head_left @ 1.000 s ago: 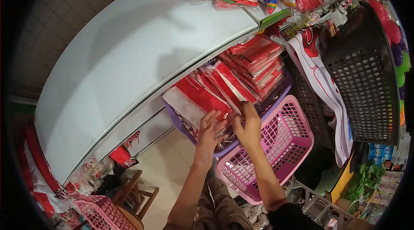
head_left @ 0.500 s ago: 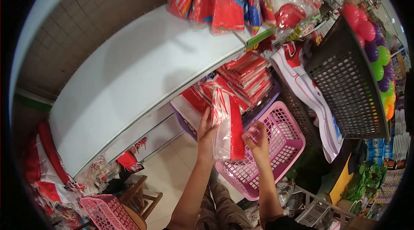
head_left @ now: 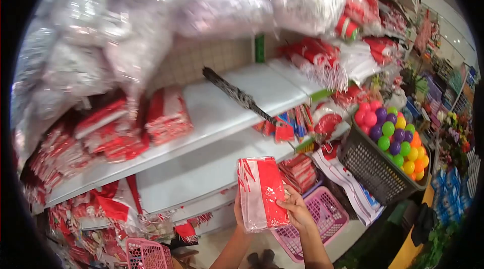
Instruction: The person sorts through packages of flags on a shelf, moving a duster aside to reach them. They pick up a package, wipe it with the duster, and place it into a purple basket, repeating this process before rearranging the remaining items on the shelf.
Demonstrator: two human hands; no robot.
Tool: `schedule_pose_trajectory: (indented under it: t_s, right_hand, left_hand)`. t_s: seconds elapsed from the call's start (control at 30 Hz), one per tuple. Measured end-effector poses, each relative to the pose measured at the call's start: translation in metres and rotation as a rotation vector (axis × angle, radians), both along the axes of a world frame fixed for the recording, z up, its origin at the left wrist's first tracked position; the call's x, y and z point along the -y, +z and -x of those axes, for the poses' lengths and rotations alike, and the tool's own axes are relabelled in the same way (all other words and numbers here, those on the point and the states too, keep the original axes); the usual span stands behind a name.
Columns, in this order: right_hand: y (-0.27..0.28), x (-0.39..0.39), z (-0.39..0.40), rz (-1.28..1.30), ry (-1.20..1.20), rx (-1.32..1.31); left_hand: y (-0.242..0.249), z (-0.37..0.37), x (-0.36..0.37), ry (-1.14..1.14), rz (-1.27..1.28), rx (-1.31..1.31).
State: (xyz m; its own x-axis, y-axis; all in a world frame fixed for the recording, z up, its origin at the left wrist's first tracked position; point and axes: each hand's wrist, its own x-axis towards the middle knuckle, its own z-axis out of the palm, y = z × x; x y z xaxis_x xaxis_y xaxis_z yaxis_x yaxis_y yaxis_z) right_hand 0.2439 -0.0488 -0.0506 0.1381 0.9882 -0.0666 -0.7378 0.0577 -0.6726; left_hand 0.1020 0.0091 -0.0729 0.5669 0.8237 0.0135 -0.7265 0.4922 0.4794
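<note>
A folded red-and-white cloth packet [head_left: 262,196] in clear plastic is held up in front of me, upright and facing me. My left hand [head_left: 238,212] grips its left side, with most of the fingers hidden behind it. On the other side my right hand [head_left: 297,211] is closed on the right edge, thumb across the red front. Below and right of the packet is a pink plastic basket [head_left: 330,221]. More red-and-white packets [head_left: 298,170] are stacked just behind it, under the shelf.
White shelves [head_left: 217,117] cross the view, with packet stacks [head_left: 169,117] at left and a dark patterned stick-like item [head_left: 237,93] lying on top. Big clear bags [head_left: 222,9] hang overhead. At right stands a dark crate [head_left: 375,168] of coloured balls [head_left: 396,138]. Another pink basket [head_left: 148,254] is lower left.
My view has tilted up, showing the upper shelves. The packet has risen from over the pink basket to before the shelf. My right hand, apart from it earlier, now grips its right edge.
</note>
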Motion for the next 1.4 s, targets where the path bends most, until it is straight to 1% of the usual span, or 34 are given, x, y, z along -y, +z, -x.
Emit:
schedule_pose_trajectory:
  t_s: [0.07,0.1,0.2,0.23,0.27,0.3,0.33,0.37,0.4,0.43,0.5,0.57,0.6,0.7,0.8,0.9,0.93,0.97,1.0,1.03,1.07,1.1,1.13,1.17,1.27,1.3,1.33,1.4]
  right_hand:
    - [0.018,-0.002,0.010,-0.045,0.076,0.056]
    - [0.033,-0.004,0.018,-0.059,0.079,0.168]
    - [0.058,-0.021,0.014,-0.081,0.051,0.833]
    - [0.088,-0.027,0.022,-0.027,-0.169,1.103]
    - [0.094,-0.044,0.019,-0.096,-0.402,1.226]
    - [0.104,-0.064,0.014,-0.243,-0.633,1.398]
    - [0.105,-0.096,0.002,-0.390,-0.699,1.374]
    - [0.132,-0.110,0.003,-0.305,-0.768,1.554]
    - [0.140,-0.138,-0.003,-0.338,-0.887,1.663]
    - [0.139,-0.168,-0.011,-0.342,-0.881,1.667]
    - [0.111,-0.247,-0.035,-0.284,-0.795,1.812]
    - [0.087,-0.298,-0.034,-0.105,-0.672,1.923]
    - [0.086,-0.306,-0.030,-0.013,-0.609,1.974]
    - [0.072,-0.310,-0.023,0.068,-0.618,2.103]
    - [0.091,-0.270,-0.005,0.183,-0.639,2.036]
    - [0.111,-0.200,-0.009,0.392,-0.583,1.712]
    - [0.095,-0.176,-0.017,0.336,-0.740,1.675]
    - [0.101,-0.138,-0.018,0.243,-0.721,1.557]
    - [0.087,-0.117,-0.030,0.155,-0.596,1.382]
    - [0.059,-0.104,-0.045,-0.020,-0.669,1.393]
    - [0.075,-0.067,-0.042,-0.055,-0.424,1.355]
    - [0.067,-0.048,-0.049,-0.238,-0.331,1.288]
    - [0.057,-0.027,-0.062,-0.260,-0.198,1.372]
    - [0.072,-0.011,-0.077,-0.281,0.278,1.361]
    - [0.100,0.015,-0.085,-0.218,0.261,1.405]
    - [0.098,0.013,-0.081,-0.197,-0.070,1.518]
    - [0.117,0.016,-0.071,-0.091,-0.203,1.724]
    - [0.108,0.016,-0.078,-0.325,0.162,1.456]
  left_hand:
    - [0.022,0.010,0.004,-0.001,-0.031,0.065]
    - [0.029,0.016,0.005,-0.005,-0.029,0.101]
    - [0.046,0.034,0.008,0.018,-0.030,0.176]
    - [0.050,0.040,0.009,0.032,-0.035,0.194]
    - [0.053,0.046,0.008,0.046,-0.037,0.207]
    - [0.056,0.051,0.009,0.063,-0.040,0.215]
    - [0.060,0.056,0.007,0.079,-0.037,0.226]
    - [0.061,0.060,0.007,0.093,-0.035,0.239]
    - [0.062,0.064,0.007,0.106,-0.039,0.248]
    - [0.062,0.067,0.007,0.117,-0.037,0.254]
    - [0.062,0.072,0.007,0.135,-0.040,0.265]
    - [0.062,0.075,0.005,0.141,-0.044,0.278]
    - [0.061,0.076,0.003,0.143,-0.047,0.283]
    - [0.060,0.077,-0.001,0.141,-0.054,0.303]
    - [0.063,0.079,-0.009,0.127,-0.063,0.323]
    - [0.065,0.083,-0.014,0.111,-0.066,0.335]
    - [0.066,0.084,-0.015,0.107,-0.068,0.339]
    - [0.067,0.085,-0.018,0.100,-0.075,0.348]
    - [0.068,0.087,-0.019,0.093,-0.075,0.355]
    - [0.068,0.089,-0.020,0.087,-0.077,0.357]
    - [0.068,0.089,-0.022,0.078,-0.082,0.360]
    - [0.068,0.090,-0.022,0.067,-0.084,0.368]
    - [0.068,0.089,-0.023,0.057,-0.085,0.375]
    - [0.068,0.089,-0.023,0.041,-0.085,0.386]
    - [0.065,0.087,-0.022,0.000,-0.090,0.418]
    - [0.063,0.086,-0.022,-0.015,-0.093,0.433]
    - [0.062,0.086,-0.019,-0.026,-0.097,0.444]
    - [0.060,0.088,-0.017,-0.043,-0.097,0.458]
